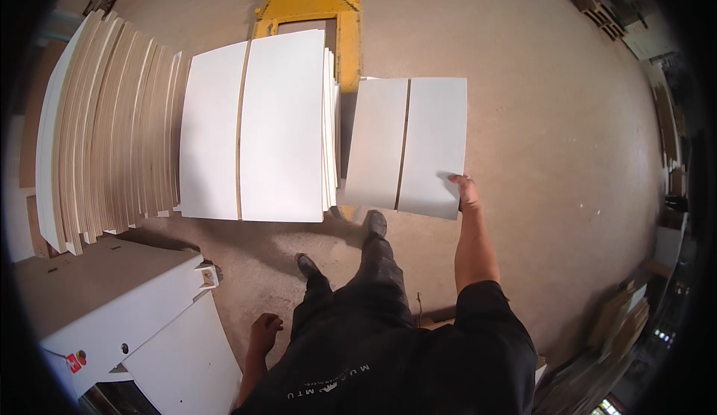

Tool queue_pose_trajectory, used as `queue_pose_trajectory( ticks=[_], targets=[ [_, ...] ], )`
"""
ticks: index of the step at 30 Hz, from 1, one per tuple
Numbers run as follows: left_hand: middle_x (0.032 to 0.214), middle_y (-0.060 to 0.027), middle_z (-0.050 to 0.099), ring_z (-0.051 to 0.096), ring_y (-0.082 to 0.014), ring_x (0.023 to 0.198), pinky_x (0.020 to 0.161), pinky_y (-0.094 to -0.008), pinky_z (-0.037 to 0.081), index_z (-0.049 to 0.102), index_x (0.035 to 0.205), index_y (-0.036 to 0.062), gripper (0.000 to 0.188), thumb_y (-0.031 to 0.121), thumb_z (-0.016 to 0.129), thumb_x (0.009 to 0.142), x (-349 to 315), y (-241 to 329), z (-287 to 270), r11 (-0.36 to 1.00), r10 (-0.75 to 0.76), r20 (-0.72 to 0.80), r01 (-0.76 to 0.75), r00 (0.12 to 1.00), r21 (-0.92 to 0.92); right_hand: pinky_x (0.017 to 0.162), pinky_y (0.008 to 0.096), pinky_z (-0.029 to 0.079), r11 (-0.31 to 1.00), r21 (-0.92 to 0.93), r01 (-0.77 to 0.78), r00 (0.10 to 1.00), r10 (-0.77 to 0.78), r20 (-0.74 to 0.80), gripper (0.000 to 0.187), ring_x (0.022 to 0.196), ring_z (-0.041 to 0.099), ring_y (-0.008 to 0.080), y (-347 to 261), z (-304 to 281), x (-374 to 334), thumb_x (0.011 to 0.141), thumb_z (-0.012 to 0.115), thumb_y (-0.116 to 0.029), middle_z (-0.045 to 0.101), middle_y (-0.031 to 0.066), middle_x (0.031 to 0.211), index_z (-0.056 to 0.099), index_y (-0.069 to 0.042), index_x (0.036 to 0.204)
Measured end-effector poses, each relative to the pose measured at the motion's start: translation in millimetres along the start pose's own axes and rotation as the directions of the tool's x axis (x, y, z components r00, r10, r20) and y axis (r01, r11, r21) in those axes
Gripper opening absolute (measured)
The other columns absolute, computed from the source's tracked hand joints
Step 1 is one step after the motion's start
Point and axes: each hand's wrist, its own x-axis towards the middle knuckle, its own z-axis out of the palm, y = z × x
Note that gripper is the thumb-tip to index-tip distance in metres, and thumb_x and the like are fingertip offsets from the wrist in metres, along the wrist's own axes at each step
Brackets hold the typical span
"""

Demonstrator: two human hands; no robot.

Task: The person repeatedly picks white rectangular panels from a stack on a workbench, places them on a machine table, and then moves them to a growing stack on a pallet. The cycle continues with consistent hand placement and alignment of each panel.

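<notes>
My right hand (467, 191) grips the near right corner of a white panel (437, 142), its thumb on the top face and its fingers hidden beneath. A brown groove or strip runs across this panel from far edge to near edge. Just left of it lies a stack of larger white panels (284, 127), whose top one has the same brown line. Down by my left thigh hangs my left hand (265, 333), loosely bent, with a gap between thumb and fingers and nothing visible in it.
A yellow pallet-truck frame (347, 49) stands on the concrete floor (538, 153) behind the stacks. Many boards on edge (112, 127) fill the left. A white-sided machine or cabinet (119, 295) stands at lower left. More boards (620, 325) lean along the right rim.
</notes>
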Motion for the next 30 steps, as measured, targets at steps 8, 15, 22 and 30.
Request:
queue_pose_trajectory(
  ticks=[8, 15, 22, 30],
  targets=[
    [0.097, -0.0143, 0.071, 0.071, -0.0226, 0.085, 0.073, -0.0328, 0.054, 0.062, 0.108, -0.0024, 0.02, 0.014, 0.057, 0.097, -30, 29, 34, 0.97, -0.092, -0.145, 0.056, 0.985, -0.237, 0.096, 0.0378, 0.047, 0.869, -0.489, -0.073, 0.973, -0.045, -0.226, 0.047, 0.112, 0.061, 0.0249, 15, -42, 34, 0.088, 0.062, -0.018, 0.067, 0.0123, 0.119, 0.058, 0.0, 0.131],
    [0.096, -0.014, 0.07, 0.07, -0.0215, 0.082, 0.07, -0.0326, 0.054, 0.063, 0.105, -0.0023, 0.022, 0.017, 0.06, 0.095, -55, -38, 61, 0.891, -0.258, -0.144, 0.178, 0.955, -0.419, 0.106, 0.0396, 0.043, 0.346, -0.909, -0.23, 0.929, -0.202, -0.312, 0.054, 0.128, 0.056, 0.0311, 45, -45, -2, 0.085, 0.061, -0.018, 0.058, 0.0148, 0.139, 0.055, -0.009, 0.138],
    [0.096, -0.0157, 0.072, 0.072, -0.0238, 0.085, 0.078, -0.0373, 0.056, 0.066, 0.106, -0.0044, 0.03, 0.023, 0.063, 0.094, -69, -120, 90, 0.856, -0.115, -0.208, -0.009, 0.971, -0.517, 0.089, 0.0346, 0.051, 0.319, -0.929, 0.188, 0.952, 0.173, 0.252, 0.04, 0.1, 0.066, 0.0232, 116, 36, -66, 0.084, 0.063, -0.012, 0.07, 0.0126, 0.107, 0.065, 0.001, 0.121],
    [0.094, -0.0125, 0.071, 0.07, -0.0213, 0.077, 0.073, -0.0362, 0.055, 0.065, 0.105, -0.0018, 0.029, 0.025, 0.06, 0.095, -115, -314, 109, 0.601, -0.359, -0.431, -0.148, 0.828, -0.786, 0.056, 0.0309, 0.047, 0.261, -0.96, 0.104, 0.731, 0.634, 0.252, 0.036, 0.068, 0.064, 0.0176, 189, 195, -130, 0.095, 0.055, -0.023, 0.07, 0.0091, 0.089, 0.059, -0.006, 0.126]
  ],
)
